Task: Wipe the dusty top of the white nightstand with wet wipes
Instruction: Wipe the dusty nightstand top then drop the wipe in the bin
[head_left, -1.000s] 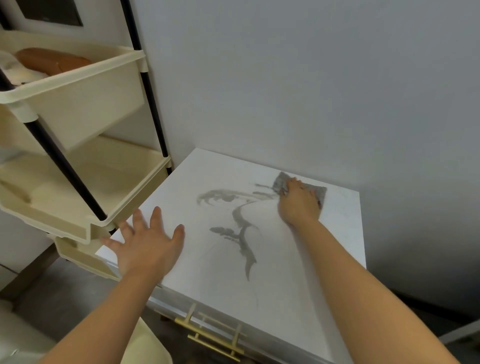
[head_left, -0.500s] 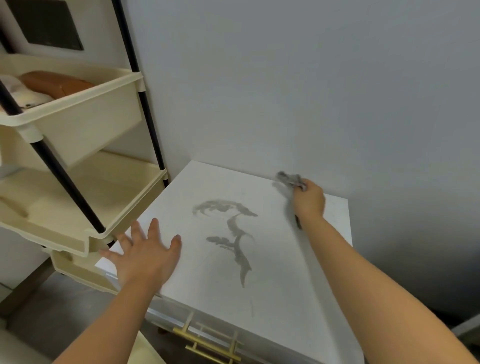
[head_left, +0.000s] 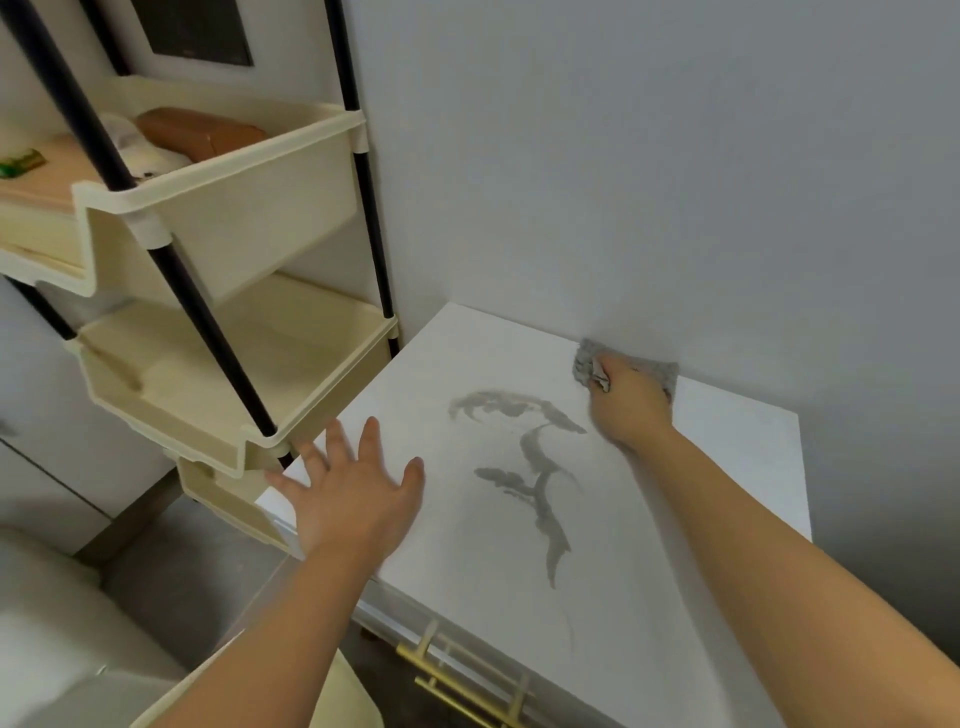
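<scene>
Right grip (head_left: 631, 405) clenched on grey wet wipe (head_left: 660, 371), 1 o'clock on white nightstand surface (head_left: 727, 467); left grip (head_left: 358, 499) released.
Cream plastic bin (head_left: 260, 208) at 10 o'clock holds a brown case (head_left: 197, 136); dark grey smears (head_left: 531, 441) streak the nightstand's middle.

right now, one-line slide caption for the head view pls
Right hand holds a grey wipe at the back edge of the nightstand; left hand open at the front corner, dark smears between.

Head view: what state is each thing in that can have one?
Nightstand top, dirty, grey streaks across its middle.
Wipe, grey with dirt, pressed down at the back edge by the wall.
Right hand, grips the wipe.
Left hand, open, fingers spread over the front left corner.
</scene>
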